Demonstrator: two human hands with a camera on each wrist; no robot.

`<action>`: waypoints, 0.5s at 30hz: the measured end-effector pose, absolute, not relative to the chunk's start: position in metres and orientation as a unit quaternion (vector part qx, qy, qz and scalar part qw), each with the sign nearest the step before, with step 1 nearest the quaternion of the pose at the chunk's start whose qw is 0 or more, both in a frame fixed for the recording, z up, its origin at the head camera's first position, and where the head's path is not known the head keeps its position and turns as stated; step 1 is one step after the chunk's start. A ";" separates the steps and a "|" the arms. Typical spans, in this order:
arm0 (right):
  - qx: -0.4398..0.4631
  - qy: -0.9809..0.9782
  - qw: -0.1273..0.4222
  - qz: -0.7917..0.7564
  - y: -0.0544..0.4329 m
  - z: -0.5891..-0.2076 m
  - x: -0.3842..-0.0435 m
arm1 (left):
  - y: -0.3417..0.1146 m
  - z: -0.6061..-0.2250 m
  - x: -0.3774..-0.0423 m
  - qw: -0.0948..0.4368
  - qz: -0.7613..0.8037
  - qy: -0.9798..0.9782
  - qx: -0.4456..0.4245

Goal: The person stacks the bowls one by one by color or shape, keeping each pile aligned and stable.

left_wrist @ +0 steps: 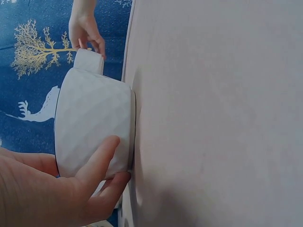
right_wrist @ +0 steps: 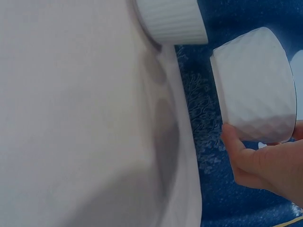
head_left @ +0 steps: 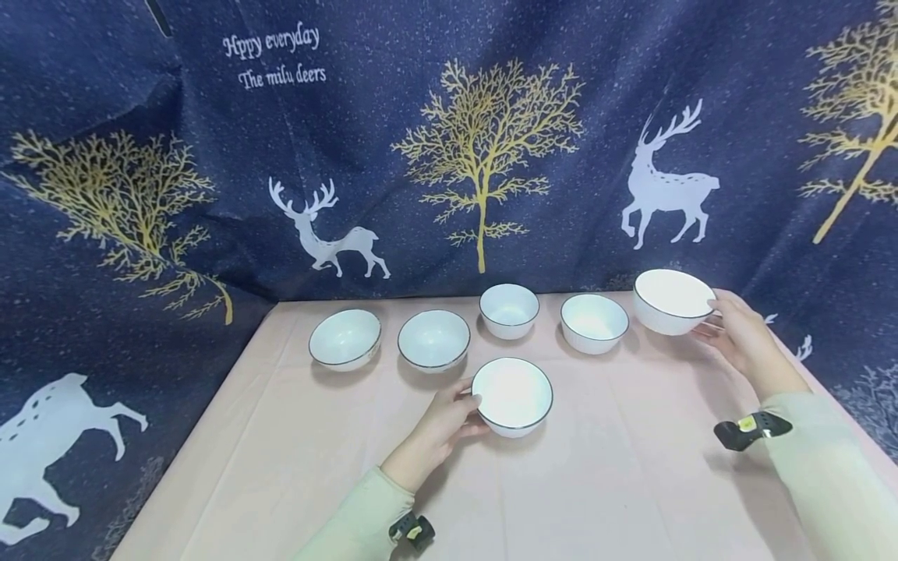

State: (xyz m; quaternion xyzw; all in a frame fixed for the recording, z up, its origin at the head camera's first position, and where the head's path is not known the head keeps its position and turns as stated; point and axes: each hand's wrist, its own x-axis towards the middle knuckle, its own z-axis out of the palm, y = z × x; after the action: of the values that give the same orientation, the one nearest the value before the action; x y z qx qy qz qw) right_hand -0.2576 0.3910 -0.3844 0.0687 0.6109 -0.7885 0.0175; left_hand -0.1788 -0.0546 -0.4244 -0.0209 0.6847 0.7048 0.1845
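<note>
My left hand point(head_left: 449, 421) grips the left side of a white bowl point(head_left: 512, 396) with a dark rim, in front of the row of bowls. In the left wrist view this bowl point(left_wrist: 94, 118) shows a dimpled outer wall, and its base is at or just over the cloth. At the far right, my right hand point(head_left: 744, 339) holds another white bowl point(head_left: 673, 300) by its right side, thumb at the rim. The right wrist view shows that bowl point(right_wrist: 255, 90) raised off the table, its wall patterned with diamond facets and fingers under its base.
Along the back of the pink-covered table point(head_left: 337, 467) stand a left bowl point(head_left: 345, 340), a second bowl point(head_left: 433, 340), a smaller bowl point(head_left: 509, 310) and a ribbed bowl point(head_left: 594, 322). Behind them hangs a dark blue cloth point(head_left: 421, 117) printed with deer and trees.
</note>
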 end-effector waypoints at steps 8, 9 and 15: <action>0.074 0.609 0.028 -0.789 0.383 -0.376 -0.258 | -0.055 -0.425 -0.179 0.183 0.706 0.684 -0.018; 0.074 0.607 0.031 -0.791 0.382 -0.375 -0.258 | -0.055 -0.425 -0.179 0.183 0.705 0.685 -0.018; 0.081 0.623 0.037 -0.777 0.376 -0.368 -0.257 | -0.056 -0.426 -0.179 0.183 0.704 0.686 -0.017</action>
State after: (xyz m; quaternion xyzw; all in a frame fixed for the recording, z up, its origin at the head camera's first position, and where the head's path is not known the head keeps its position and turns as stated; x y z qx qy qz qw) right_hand -0.2567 0.3760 -0.3684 0.0813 0.6233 -0.7768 0.0368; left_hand -0.1794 -0.0556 -0.4263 -0.0170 0.6856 0.7045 0.1829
